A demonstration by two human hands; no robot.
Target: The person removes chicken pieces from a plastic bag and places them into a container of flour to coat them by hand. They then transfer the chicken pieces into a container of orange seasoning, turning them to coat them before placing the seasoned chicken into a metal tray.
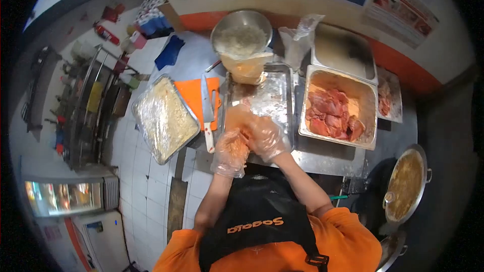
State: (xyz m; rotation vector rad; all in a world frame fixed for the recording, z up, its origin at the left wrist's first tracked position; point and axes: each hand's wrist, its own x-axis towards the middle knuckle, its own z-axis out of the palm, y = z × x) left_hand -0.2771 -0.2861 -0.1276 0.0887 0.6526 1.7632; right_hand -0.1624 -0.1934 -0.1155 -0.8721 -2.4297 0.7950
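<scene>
Both my hands wear clear plastic gloves and meet above the near left part of a shallow metal tray (277,90). My left hand (232,153) has its fingers curled, with pinkish-orange residue on the glove. Against it presses my right hand (266,136), also curled. A small reddish patch shows between them, but what they hold is mostly hidden. A clear plastic bag (247,68) with orange-tinted contents stands at the tray's far left corner. To the left, a knife (206,106) with a white handle lies on an orange cutting board (191,95).
On the right, a deep metal pan (370,121) holds raw meat pieces (333,113). A wrapped tray (166,121) of pale food sits at left. A metal bowl (242,32) stands behind. Farther right is a large pot (406,184) of brownish liquid.
</scene>
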